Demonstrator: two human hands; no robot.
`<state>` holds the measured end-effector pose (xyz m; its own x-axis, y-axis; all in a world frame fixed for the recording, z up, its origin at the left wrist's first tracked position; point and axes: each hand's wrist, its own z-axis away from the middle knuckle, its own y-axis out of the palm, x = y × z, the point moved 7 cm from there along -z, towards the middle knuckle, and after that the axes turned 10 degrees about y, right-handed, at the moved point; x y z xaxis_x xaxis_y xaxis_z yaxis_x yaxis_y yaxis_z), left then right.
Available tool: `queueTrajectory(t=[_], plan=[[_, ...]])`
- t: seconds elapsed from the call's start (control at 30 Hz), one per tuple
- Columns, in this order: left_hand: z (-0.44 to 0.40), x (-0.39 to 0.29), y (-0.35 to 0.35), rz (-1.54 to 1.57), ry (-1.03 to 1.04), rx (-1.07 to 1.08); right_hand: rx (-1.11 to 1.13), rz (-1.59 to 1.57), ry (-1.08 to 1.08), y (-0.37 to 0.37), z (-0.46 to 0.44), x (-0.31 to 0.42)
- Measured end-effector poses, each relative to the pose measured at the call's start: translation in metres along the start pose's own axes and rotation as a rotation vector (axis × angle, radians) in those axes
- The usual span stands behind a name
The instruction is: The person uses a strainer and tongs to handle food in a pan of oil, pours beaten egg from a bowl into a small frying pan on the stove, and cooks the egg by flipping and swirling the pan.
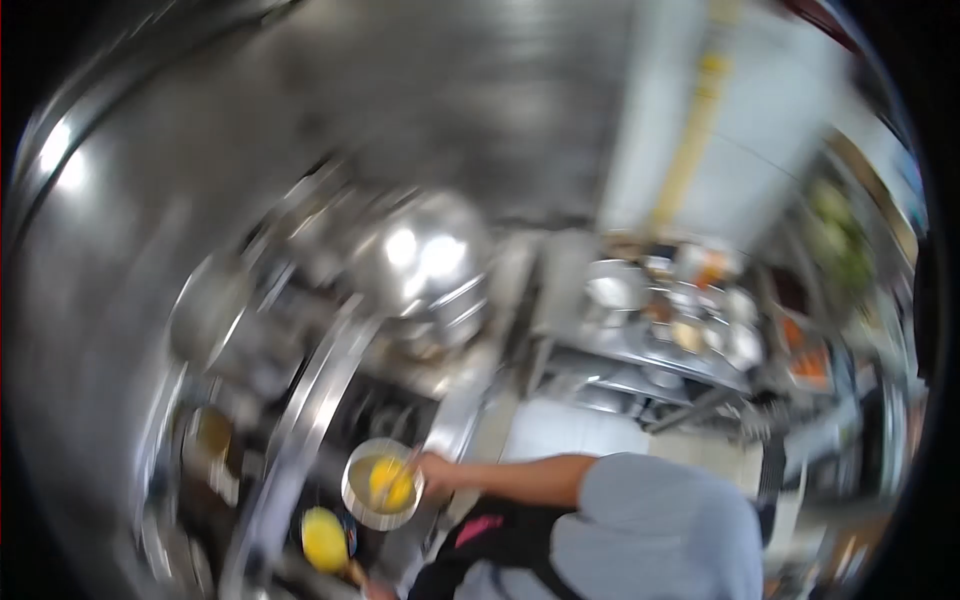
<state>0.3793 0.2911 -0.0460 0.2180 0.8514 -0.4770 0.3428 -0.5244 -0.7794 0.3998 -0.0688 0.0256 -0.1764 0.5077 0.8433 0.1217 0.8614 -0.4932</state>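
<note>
The view is tilted and blurred by motion. My right hand [436, 475] is closed at the rim of a round, light-coloured bowl [357, 497] holding yellow liquid [390, 484] like beaten egg. A thin-handled utensil [405, 478] runs from that hand into the liquid; its head is too blurred to name. At the bottom edge, my left hand [378, 591] is partly cut off and closed on the brown handle of a dark frying pan [350, 530]. A yellow, egg-like layer [325, 540] lies in the pan, beside the bowl.
Stove burners [385, 412] lie beyond the bowl, with a large shiny metal wok or bowl [425, 255] farther off. A steel side table [570, 290] carries several containers. Vegetables [840, 225] sit on a shelf at far right. Another pan [208, 312] stands at left.
</note>
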Motion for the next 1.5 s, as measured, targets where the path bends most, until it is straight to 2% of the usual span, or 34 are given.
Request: queueTrajectory(t=[0.03,0.07,0.1,0.13,0.17,0.2,0.27,0.77,1.17,1.27,1.33,1.5], plan=[[0.021,0.018,-0.006,-0.088,0.112,-0.028,0.115,0.034,0.032,0.013,-0.001,-0.03],[0.042,0.027,-0.021,-0.159,0.192,-0.092,0.131,0.104,0.121,0.001,0.001,-0.032],[0.059,0.069,0.005,-0.241,-0.055,0.258,0.181,0.263,0.074,-0.007,0.001,-0.03],[0.059,0.071,0.0,-0.311,-0.216,0.327,0.302,-0.344,0.542,-0.013,0.003,-0.026],[0.055,0.045,-0.026,0.007,-0.323,0.028,0.117,-0.954,1.018,-0.026,0.014,-0.017],[0.061,0.053,-0.026,-0.017,-0.502,0.035,0.133,-0.907,0.981,-0.036,0.007,0.005],[0.053,0.038,-0.042,0.022,-0.758,0.076,0.125,-0.972,1.009,-0.04,0.005,0.002],[0.043,0.007,-0.058,0.054,-0.894,-0.038,0.174,-0.919,1.033,-0.035,-0.025,-0.012],[0.049,0.013,-0.047,0.062,-0.819,-0.086,0.204,-0.87,1.031,-0.032,-0.033,-0.011],[0.049,0.013,-0.045,0.112,-0.813,-0.106,0.21,-0.869,1.036,-0.033,-0.034,-0.011],[0.051,0.015,-0.039,0.292,-0.848,-0.146,0.196,-0.863,1.042,-0.034,-0.035,-0.01],[0.065,0.028,-0.016,0.503,-0.868,-0.175,0.184,-0.857,1.056,-0.036,-0.033,-0.013]])
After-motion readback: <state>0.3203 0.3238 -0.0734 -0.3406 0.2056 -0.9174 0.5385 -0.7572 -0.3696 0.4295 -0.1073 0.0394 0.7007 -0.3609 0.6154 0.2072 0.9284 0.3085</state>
